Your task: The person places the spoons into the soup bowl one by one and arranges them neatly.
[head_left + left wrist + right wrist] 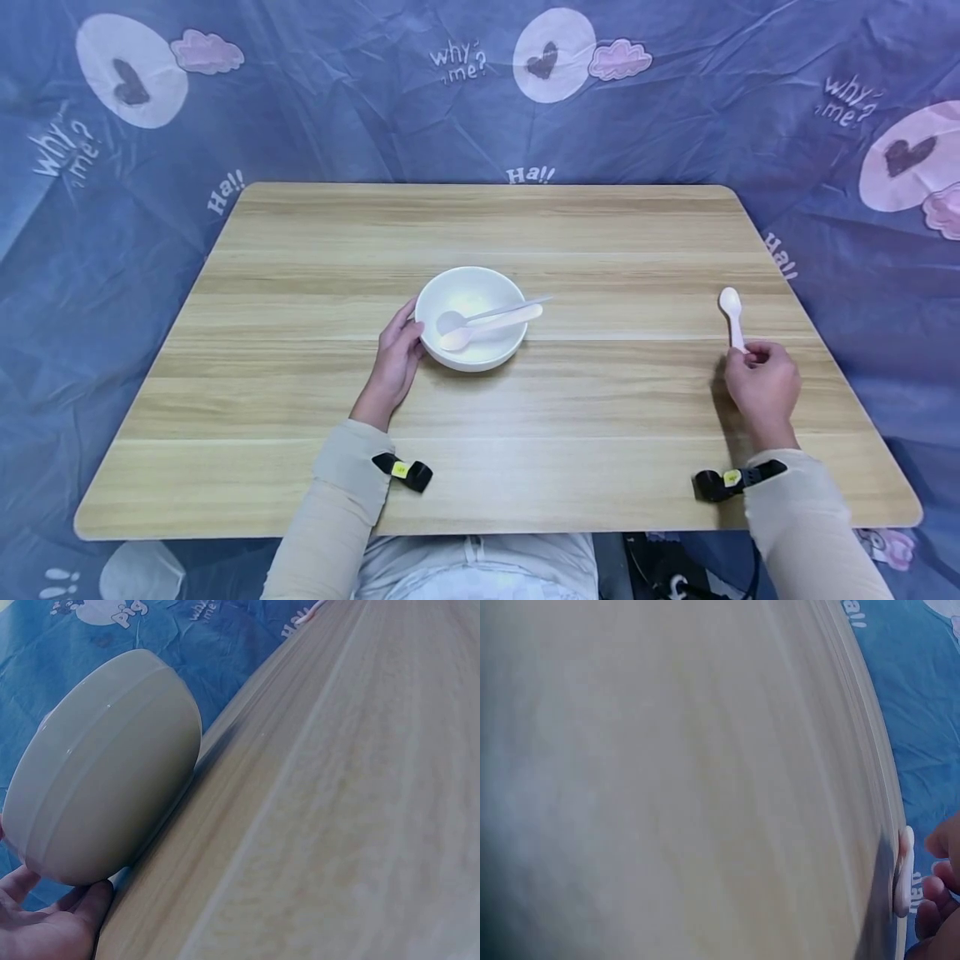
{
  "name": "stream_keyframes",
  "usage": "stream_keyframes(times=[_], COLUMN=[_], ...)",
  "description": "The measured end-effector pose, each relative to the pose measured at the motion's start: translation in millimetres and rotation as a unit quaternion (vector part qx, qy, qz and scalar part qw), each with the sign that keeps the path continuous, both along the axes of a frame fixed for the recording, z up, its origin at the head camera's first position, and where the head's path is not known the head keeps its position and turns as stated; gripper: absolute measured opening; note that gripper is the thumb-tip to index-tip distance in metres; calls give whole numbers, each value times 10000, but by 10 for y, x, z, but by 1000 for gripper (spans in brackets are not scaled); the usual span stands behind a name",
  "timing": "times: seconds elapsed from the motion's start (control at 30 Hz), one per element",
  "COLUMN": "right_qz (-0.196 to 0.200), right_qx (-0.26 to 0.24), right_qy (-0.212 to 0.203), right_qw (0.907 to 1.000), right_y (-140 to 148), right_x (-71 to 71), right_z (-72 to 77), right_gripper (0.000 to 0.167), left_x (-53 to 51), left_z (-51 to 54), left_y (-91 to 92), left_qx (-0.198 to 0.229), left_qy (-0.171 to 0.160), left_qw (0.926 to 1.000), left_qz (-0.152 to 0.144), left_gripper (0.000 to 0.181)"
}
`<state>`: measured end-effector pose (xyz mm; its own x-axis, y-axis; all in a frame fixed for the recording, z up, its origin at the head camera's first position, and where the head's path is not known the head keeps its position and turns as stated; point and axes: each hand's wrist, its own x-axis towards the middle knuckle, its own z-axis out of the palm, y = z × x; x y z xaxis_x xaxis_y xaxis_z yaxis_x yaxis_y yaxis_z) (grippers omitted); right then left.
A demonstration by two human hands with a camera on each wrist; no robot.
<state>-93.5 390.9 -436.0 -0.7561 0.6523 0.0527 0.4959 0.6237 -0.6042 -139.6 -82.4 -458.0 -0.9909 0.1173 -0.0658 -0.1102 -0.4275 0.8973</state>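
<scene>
A white bowl (471, 362) stands left of the table's middle. Two white spoons lie in it: one spoon (450, 322) and, just nearer, another spoon (456, 338), their handles crossing the right rim. My left hand (395, 354) holds the bowl's left side, thumb near the rim; the left wrist view shows fingers (94, 904) against its outer wall. At the table's right, a third white spoon (730, 304) lies with its bowl end pointing away. My right hand (763, 385) is at its handle end. In the right wrist view a small gap separates the loosely bent fingers from this spoon (904, 877).
The bowl and spoons are on a light wood-grain table (585, 467) with rounded corners. Its right edge runs close beyond the right hand. A blue printed cloth (360, 108) hangs behind and around the table. Each wrist wears a small black camera on a strap.
</scene>
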Motion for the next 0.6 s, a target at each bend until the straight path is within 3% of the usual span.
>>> stream_keyframes(times=[0.4,0.6], right_qz=[200,271], right_qx=[30,20], right_qy=[-794,-968], right_qw=[9966,9949], right_y=[99,107], right_x=[53,52], right_z=[-45,-39], right_gripper=[43,47], left_x=[11,11], left_z=[8,1], left_y=[4,3], left_qx=[-13,-4], left_qy=[20,18], left_qw=[10000,10000], left_qz=[12,6], left_gripper=[54,54])
